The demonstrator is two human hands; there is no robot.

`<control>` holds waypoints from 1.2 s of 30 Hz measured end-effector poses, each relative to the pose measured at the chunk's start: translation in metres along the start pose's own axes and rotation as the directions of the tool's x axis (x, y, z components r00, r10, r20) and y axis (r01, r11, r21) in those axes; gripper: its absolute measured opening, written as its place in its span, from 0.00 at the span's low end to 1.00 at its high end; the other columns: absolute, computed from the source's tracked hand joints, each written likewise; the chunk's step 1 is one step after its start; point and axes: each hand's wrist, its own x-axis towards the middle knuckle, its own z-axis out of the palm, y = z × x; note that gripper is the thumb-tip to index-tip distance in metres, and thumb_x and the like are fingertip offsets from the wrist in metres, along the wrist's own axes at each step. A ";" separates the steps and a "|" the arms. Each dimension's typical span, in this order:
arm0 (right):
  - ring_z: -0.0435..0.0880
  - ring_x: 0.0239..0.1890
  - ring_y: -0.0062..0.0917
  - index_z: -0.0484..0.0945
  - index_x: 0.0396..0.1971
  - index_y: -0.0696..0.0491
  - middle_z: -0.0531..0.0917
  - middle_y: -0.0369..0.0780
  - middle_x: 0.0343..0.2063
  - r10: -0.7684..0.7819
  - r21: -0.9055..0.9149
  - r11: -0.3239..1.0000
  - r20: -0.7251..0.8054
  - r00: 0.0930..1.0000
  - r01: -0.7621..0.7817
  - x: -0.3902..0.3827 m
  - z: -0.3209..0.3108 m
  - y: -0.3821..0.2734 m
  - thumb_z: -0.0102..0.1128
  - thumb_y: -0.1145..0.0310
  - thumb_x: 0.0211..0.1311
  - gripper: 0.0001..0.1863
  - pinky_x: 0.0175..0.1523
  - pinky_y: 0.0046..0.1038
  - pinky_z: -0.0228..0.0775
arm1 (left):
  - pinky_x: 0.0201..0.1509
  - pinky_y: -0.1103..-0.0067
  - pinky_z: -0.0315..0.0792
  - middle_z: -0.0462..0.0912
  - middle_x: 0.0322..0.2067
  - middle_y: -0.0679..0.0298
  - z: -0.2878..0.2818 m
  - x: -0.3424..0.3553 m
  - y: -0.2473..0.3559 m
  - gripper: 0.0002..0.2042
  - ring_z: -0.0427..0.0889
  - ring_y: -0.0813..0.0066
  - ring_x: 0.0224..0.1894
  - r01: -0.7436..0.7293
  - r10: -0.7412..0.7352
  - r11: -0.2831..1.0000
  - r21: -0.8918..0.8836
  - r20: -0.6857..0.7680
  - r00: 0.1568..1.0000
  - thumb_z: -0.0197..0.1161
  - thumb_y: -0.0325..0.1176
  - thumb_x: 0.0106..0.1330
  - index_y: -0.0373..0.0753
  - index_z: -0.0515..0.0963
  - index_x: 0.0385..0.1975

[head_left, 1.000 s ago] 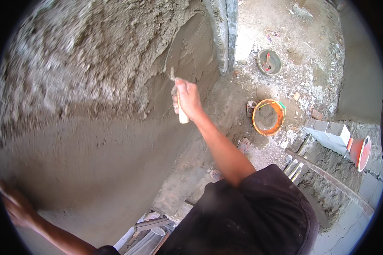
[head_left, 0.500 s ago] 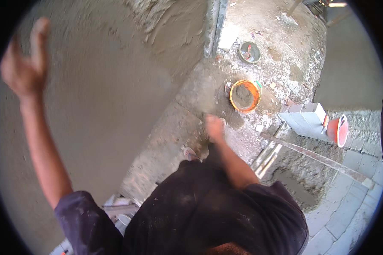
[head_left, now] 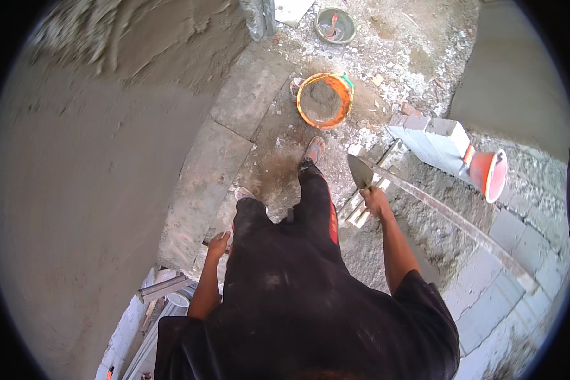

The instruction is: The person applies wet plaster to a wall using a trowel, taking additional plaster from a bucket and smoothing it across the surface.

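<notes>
Here are the right hand's [head_left: 376, 202] fingers, wrapped firmly round the handle of a pointed trowel with a dark metal blade [head_left: 359, 171], and that blade angles up and away beside the person's leg! Over on the other side, the left hand [head_left: 218, 245] hangs low by the hip, fingers loosely curled, holding nothing that shows. Past the blade, a long, straight, pale bar [head_left: 453, 219] slants across rough grey mortar [head_left: 437, 234]. Ahead of the feet, a round orange bucket [head_left: 344, 93] carries grey mix, and beyond it sits a round grey tub [head_left: 321, 28]. Right side: a red bucket [head_left: 484, 172] tipped beside stacked grey blocks [head_left: 427, 142]. Left: a broad plastered grey wall [head_left: 95, 183].
</notes>
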 end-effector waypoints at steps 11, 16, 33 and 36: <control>0.87 0.36 0.41 0.83 0.38 0.59 0.86 0.51 0.31 -0.028 -0.317 0.943 0.227 0.973 0.101 0.335 -0.024 -0.134 0.55 0.65 0.59 0.14 0.43 0.40 0.78 | 0.66 0.69 0.63 0.75 0.57 0.46 0.121 0.007 0.274 0.26 0.72 0.53 0.62 -0.563 0.554 0.821 -0.095 -0.105 0.826 0.62 0.38 0.67 0.30 0.70 0.60; 0.88 0.36 0.37 0.84 0.29 0.59 0.85 0.51 0.32 -0.355 -0.400 0.873 -0.124 0.927 0.280 0.467 0.024 -0.188 0.56 0.69 0.55 0.10 0.37 0.38 0.80 | 0.67 0.67 0.62 0.72 0.59 0.42 0.144 0.068 0.339 0.29 0.70 0.49 0.63 -0.692 0.697 0.708 0.141 0.024 0.717 0.65 0.39 0.64 0.29 0.67 0.61; 0.78 0.35 0.56 0.68 0.54 0.60 0.78 0.57 0.30 -0.024 0.218 0.975 -0.111 0.994 0.048 0.223 0.082 -0.002 0.50 0.65 0.62 0.22 0.39 0.47 0.68 | 0.54 0.61 0.73 0.78 0.49 0.46 0.239 0.377 0.632 0.34 0.78 0.49 0.51 -0.712 0.717 0.314 0.628 0.334 0.611 0.72 0.53 0.49 0.33 0.72 0.50; 0.77 0.35 0.57 0.68 0.51 0.64 0.78 0.59 0.29 0.026 0.232 0.972 -0.274 0.962 0.040 0.148 0.127 0.033 0.50 0.63 0.62 0.23 0.42 0.48 0.67 | 0.48 0.61 0.76 0.82 0.40 0.46 0.262 0.350 0.606 0.29 0.82 0.49 0.45 -0.737 0.803 0.280 0.615 0.271 0.531 0.71 0.47 0.48 0.33 0.75 0.46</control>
